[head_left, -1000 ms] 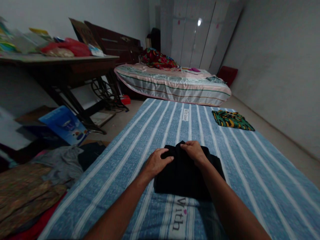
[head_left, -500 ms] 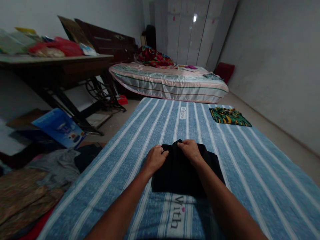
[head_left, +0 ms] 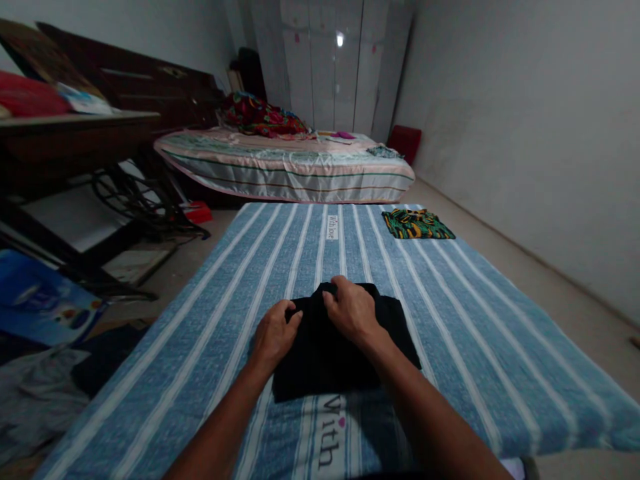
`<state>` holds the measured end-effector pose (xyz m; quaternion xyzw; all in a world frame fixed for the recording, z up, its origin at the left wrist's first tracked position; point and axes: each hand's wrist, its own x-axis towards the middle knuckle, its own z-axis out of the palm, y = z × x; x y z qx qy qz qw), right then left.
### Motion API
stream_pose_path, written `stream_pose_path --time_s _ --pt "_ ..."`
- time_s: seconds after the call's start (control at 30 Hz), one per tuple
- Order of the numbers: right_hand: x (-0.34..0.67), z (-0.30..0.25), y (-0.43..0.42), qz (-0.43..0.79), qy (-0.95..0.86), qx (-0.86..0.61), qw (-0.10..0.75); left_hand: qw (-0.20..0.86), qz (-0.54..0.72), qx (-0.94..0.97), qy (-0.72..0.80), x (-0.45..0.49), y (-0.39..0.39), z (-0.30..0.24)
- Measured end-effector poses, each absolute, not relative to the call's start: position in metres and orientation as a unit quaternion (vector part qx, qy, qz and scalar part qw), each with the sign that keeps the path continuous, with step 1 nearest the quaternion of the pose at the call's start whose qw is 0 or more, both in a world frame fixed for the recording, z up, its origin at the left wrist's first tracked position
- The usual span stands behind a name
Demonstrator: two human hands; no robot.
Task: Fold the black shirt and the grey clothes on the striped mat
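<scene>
A folded black garment (head_left: 320,367) lies on the blue-and-white striped bedspread (head_left: 225,293) in front of me. At its far left corner my left hand (head_left: 274,337) is closed loosely on the edge, thumb on top of the cloth and the other fingers partly hidden. My right hand (head_left: 353,310) grips a raised fold along the far edge, right of the left hand, with thumb and forefinger near each other. The dark cloth hides the rest of its fingertips. Which kind of garment it is, I cannot tell.
A folded green, yellow and black patterned cloth (head_left: 417,224) lies at the bedspread's far right. Beyond stands another bed (head_left: 300,177) with a red floral blanket (head_left: 265,117). On the left are a treadle table (head_left: 85,127), a blue box (head_left: 40,297) and piled clothes (head_left: 35,400).
The view has swung to the right. The right hand has shifted its hold on the far edge, bunching the fold slightly. The left thumb and forefinger have parted a little at the corner.
</scene>
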<state>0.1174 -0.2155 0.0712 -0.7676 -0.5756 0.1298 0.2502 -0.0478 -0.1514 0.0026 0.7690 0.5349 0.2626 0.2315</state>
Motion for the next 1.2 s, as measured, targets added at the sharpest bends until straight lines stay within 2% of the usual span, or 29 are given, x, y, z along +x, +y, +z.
stream_pose_path --time_s 0.13,0.23,0.4,0.5,0.8,1.2 --pt "0.163 0.065 -0.256 0.094 -0.505 -0.795 0.322 0.341 0.305 0.676 0.578 -0.052 -0.156 0.008" --pt "0.208 0.039 -0.288 0.123 -0.426 -0.831 0.336 0.430 0.296 0.618 0.588 -0.058 -0.163 0.019" --pt "0.242 0.001 -0.323 0.340 -0.327 -0.782 0.408 0.555 0.208 0.560 0.579 -0.064 -0.177 0.044" --pt "0.237 -0.003 -0.324 0.417 -0.279 -0.753 0.425 0.591 0.194 0.533 0.573 -0.059 -0.179 0.049" --pt "0.227 -0.008 -0.307 0.506 -0.259 -0.715 0.407 0.618 0.214 0.503 0.565 -0.053 -0.174 0.037" --pt "0.225 -0.007 -0.311 0.438 -0.316 -0.718 0.440 0.598 0.230 0.522 0.563 -0.045 -0.180 0.045"
